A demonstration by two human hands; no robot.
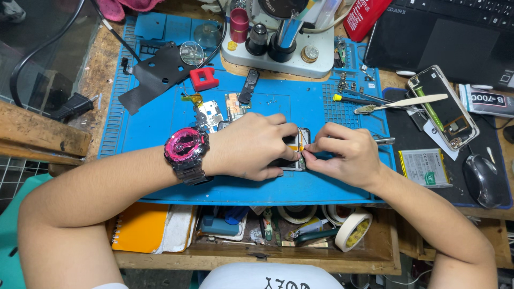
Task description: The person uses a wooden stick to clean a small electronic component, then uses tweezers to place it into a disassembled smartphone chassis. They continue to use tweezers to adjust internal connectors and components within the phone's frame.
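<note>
My left hand (pixel 254 145), with a pink and black watch (pixel 186 152) on its wrist, rests on an opened phone (pixel 297 160) on the blue work mat (pixel 160 128) and holds it down. My right hand (pixel 342 154) pinches a thin yellow-handled tool (pixel 301 140) whose tip meets the phone's inside between both hands. The phone is mostly hidden under my fingers. Loose circuit boards (pixel 211 113) lie just beyond my left hand.
A microscope base (pixel 278 53) stands at the back of the mat. To the right lie another opened phone (pixel 443 106), a toothbrush (pixel 401 103), a battery (pixel 425 167), a mouse (pixel 481 179) and a laptop (pixel 450 37). An open drawer (pixel 257 235) below holds tape rolls and tools.
</note>
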